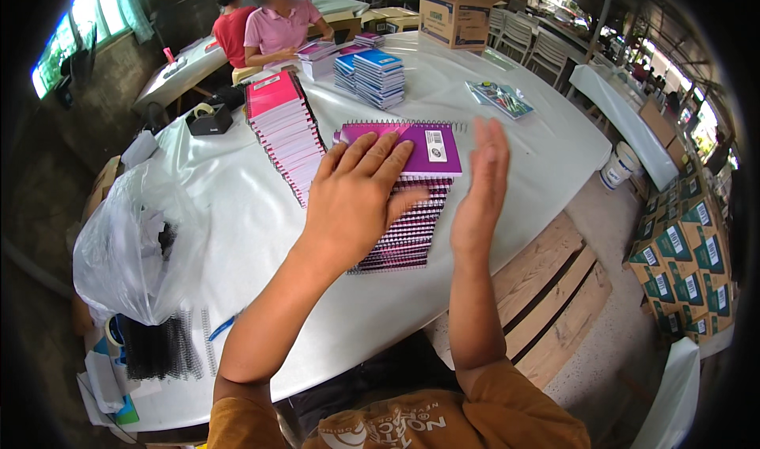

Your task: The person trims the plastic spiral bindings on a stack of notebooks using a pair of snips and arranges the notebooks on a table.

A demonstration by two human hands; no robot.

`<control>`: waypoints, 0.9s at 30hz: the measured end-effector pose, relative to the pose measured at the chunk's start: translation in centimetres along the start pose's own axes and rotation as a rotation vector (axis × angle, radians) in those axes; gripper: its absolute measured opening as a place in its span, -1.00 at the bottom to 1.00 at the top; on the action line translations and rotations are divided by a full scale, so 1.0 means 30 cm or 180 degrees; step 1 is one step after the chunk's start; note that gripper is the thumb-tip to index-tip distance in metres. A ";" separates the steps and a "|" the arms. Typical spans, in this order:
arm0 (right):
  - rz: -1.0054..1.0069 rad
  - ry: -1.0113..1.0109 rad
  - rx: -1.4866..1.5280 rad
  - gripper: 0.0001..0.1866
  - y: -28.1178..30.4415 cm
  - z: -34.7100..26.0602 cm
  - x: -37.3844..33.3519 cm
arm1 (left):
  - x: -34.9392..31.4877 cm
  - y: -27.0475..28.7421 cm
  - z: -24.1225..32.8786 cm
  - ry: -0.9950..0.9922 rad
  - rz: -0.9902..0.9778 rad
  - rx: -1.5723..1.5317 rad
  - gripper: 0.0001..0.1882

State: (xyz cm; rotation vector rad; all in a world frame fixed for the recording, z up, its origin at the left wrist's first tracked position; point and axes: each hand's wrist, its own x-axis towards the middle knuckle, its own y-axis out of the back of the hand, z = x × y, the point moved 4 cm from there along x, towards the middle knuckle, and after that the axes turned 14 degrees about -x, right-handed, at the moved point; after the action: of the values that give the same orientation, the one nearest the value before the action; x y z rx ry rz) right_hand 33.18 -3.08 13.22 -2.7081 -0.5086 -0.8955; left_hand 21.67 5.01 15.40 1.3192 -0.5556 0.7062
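In front of me a tall stack of purple spiral notebooks (431,164) stands on the table, its bound edges showing along the near side. My left hand (356,184) lies on the top notebook, fingers stretched across its cover and thumb pointing right. My right hand (484,188) is held edge-on just right of the stack, fingers straight and together, holding nothing; it is slightly blurred. Left of the stack, a long leaning pile of pink spiral notebooks (279,124) reaches toward my left hand.
Blue notebooks (380,77) are piled farther back, near a seated person in pink (277,29). A tape dispenser (210,119), a plastic bag (131,243) and black spiral coils (158,350) lie leftward. Colourful booklets (500,99) and a cardboard box (455,21) are at the back right.
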 end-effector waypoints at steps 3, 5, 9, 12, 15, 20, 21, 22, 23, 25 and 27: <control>-0.0420 0.0101 0.0051 -0.48 -0.001 0.073 -0.033 | -0.015 0.057 -0.043 0.0431 0.1129 -0.0411 -0.55; -0.0263 0.0339 -0.0153 -0.54 -0.028 0.099 -0.050 | -0.057 0.050 -0.098 0.1044 0.1708 -0.0908 -0.65; -0.0111 0.0286 -0.0480 -0.60 -0.052 0.084 -0.059 | -0.133 -0.020 -0.165 0.1565 0.2250 -0.1895 -0.80; -0.0311 0.0018 -0.0469 -0.54 -0.037 0.090 -0.059 | -0.165 -0.016 -0.181 0.1591 0.2486 -0.2109 -0.79; -0.0078 -0.0432 -0.0074 -0.36 0.026 0.147 -0.062 | -0.202 0.007 -0.224 0.1808 0.2792 -0.2467 -0.69; -0.0813 -0.2832 0.0268 -0.18 0.169 0.539 -0.178 | -0.400 -0.129 -0.395 0.3305 0.0951 -0.3224 -0.26; -0.1034 -0.3126 0.0329 -0.18 0.152 0.569 -0.227 | -0.477 -0.205 -0.433 0.3589 0.0619 -0.3686 -0.24; -0.1240 -0.3404 0.0364 -0.18 0.145 0.595 -0.273 | -0.544 -0.278 -0.450 0.3848 0.0258 -0.4178 -0.21; -0.1293 -0.3302 0.0359 -0.20 0.107 0.587 -0.312 | -0.564 -0.328 -0.435 0.3831 -0.0112 -0.4680 -0.20; -0.1076 -0.2963 0.0068 -0.29 0.109 0.685 -0.365 | -0.570 -0.396 -0.370 0.3703 -0.0705 -0.5291 -0.18; -0.1432 -0.2758 0.0262 -0.22 0.077 0.656 -0.381 | -0.569 -0.393 -0.332 0.3747 -0.0687 -0.5521 -0.19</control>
State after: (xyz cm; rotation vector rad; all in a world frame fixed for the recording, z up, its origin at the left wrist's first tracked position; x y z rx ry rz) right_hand 35.89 -1.45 -9.44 -2.8298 -1.3055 0.3002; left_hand 18.56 11.14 -6.56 -0.6961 0.0859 0.4185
